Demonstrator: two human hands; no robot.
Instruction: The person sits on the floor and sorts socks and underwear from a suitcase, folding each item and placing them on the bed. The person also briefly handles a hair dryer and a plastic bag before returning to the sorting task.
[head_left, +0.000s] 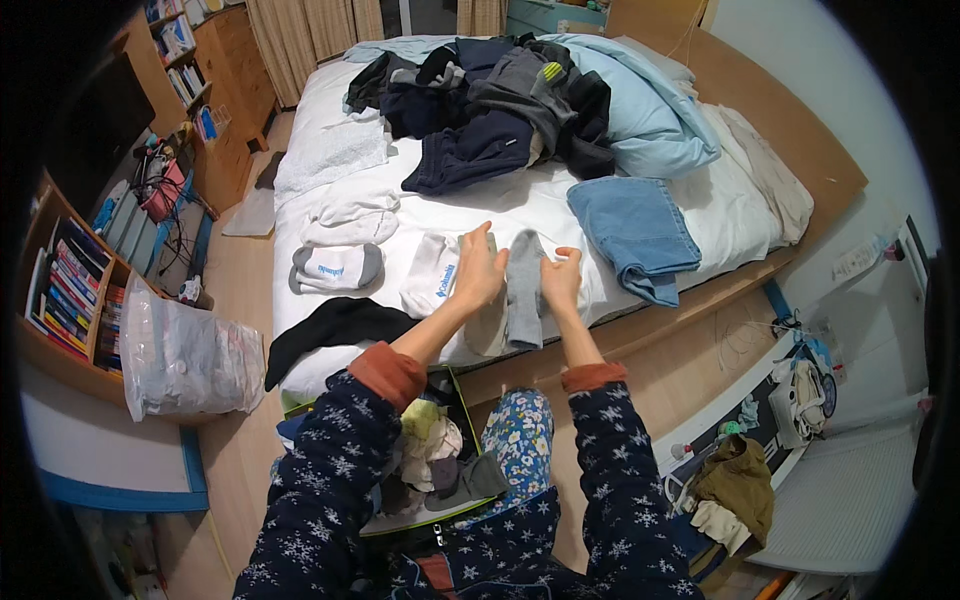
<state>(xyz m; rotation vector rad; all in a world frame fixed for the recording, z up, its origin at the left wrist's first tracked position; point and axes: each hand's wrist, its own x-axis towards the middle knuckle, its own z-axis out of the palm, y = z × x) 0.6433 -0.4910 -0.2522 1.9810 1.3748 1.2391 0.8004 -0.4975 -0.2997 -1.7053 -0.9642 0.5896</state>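
A light grey sock (524, 289) lies lengthwise near the bed's edge, between my two hands. My left hand (480, 274) is over a beige-grey sock (486, 326) beside it, fingers apart. At the grey sock's right side is my right hand (561, 279), thumb and fingers curled; whether it pinches any cloth is not plain. White Columbia socks lie to the left, one (431, 277) by my left hand, others (336, 268) farther off. Behind those are plain white socks (351, 216). A black garment (337, 330) lies along the near edge, and folded blue jeans (636, 232) lie to the right.
A heap of dark clothes (495, 97) and a light blue quilt (637, 112) cover the bed's far part. Below my arms, an open container (469, 420) holds socks. A clear plastic bag (191, 356) stands by the bookshelf (112, 300). More clothes (731, 487) lie at the lower right.
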